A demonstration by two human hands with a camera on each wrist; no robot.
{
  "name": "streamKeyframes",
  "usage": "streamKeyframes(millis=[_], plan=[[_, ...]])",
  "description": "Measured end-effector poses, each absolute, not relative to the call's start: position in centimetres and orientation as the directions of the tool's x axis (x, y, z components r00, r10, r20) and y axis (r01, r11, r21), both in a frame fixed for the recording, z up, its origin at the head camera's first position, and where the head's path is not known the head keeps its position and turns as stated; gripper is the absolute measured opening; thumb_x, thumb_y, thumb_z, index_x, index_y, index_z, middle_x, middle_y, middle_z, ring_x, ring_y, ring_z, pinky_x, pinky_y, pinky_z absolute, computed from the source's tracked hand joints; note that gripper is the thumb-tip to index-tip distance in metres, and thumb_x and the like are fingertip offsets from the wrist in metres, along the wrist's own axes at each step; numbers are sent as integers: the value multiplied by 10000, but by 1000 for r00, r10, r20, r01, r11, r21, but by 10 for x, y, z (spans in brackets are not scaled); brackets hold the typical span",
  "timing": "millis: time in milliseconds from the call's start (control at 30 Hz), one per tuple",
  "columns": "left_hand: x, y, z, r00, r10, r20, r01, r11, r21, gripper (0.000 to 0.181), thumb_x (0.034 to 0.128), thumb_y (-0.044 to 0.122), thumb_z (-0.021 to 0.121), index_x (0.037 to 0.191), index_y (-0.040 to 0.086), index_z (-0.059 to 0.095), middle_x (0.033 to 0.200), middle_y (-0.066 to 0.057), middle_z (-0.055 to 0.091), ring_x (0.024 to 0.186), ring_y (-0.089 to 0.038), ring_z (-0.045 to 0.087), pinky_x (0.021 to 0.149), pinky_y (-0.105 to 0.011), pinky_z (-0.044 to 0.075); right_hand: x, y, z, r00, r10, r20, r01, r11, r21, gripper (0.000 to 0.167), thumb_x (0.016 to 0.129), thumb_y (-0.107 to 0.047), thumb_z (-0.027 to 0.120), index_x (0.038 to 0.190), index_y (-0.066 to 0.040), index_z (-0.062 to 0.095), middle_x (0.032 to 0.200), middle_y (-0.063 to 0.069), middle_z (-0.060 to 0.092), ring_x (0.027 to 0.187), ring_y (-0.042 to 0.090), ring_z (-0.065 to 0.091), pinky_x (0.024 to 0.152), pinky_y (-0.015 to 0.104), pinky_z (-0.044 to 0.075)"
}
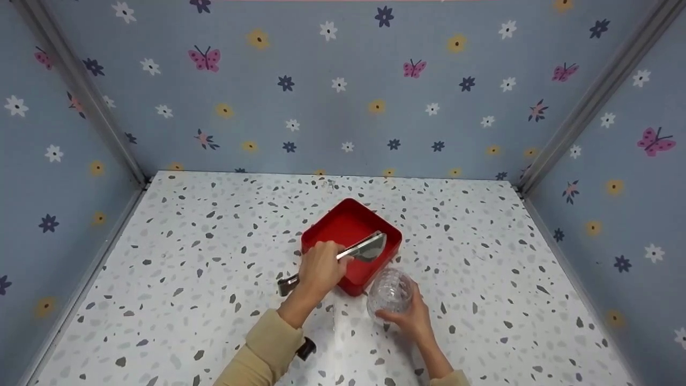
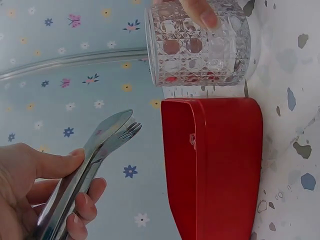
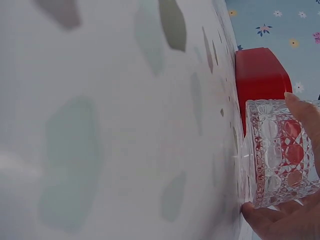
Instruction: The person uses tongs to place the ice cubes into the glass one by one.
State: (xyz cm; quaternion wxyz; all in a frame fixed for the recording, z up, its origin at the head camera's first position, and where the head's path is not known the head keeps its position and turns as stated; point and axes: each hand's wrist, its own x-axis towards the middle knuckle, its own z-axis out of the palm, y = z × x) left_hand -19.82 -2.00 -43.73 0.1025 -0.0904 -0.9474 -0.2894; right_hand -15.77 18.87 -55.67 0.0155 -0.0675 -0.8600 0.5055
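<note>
Metal serving tongs (image 1: 370, 247) are gripped in my left hand (image 1: 322, 265), held over the red box (image 1: 396, 239). In the left wrist view the tongs (image 2: 102, 137) have one smooth blade-like arm and one arm with fork tines, close together. My right hand (image 1: 411, 316) holds a clear cut-pattern glass (image 1: 389, 292), with thumb and fingers on opposite sides. This glass stands upright just right of the box's near corner; whether its base touches the table I cannot tell. In the right wrist view the glass (image 3: 280, 150) partly hides the box (image 3: 262, 75).
A white table (image 1: 214, 257) with grey speckles lies under everything. Patterned blue panels (image 1: 343, 80) with flowers and butterflies enclose it at the back and both sides, joined by grey corner posts (image 1: 595, 102).
</note>
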Motion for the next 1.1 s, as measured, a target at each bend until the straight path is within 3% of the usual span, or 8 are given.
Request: streamKeyframes(millis=[367,733,1100], plan=[[-181,-18,-433,-943,162,290,296,806,513,68,734,165,686,680,125,674,555,9,551,497,-146,472,437,-270,354,-157,188,-558,-992,120,-24,84,529,-845,1014,525,-320,838,1332,-51,286,1278,210,426,1167,360,396,938,469,308],[-167,-12,-430,-939,226,260,333,790,515,38,729,164,701,727,126,703,556,26,580,476,-108,465,441,-245,355,-158,189,-557,-992,129,-19,82,511,-856,1022,504,-326,845,1328,-58,304,1300,203,412,1197,357,362,953,478,282],[-161,-8,-432,-930,246,272,354,799,486,105,720,193,708,646,137,658,467,63,457,452,-104,429,410,-251,318,-158,188,-558,-992,122,-11,69,487,-871,1008,508,-320,846,1328,-74,314,1299,190,417,1203,345,358,953,486,275]])
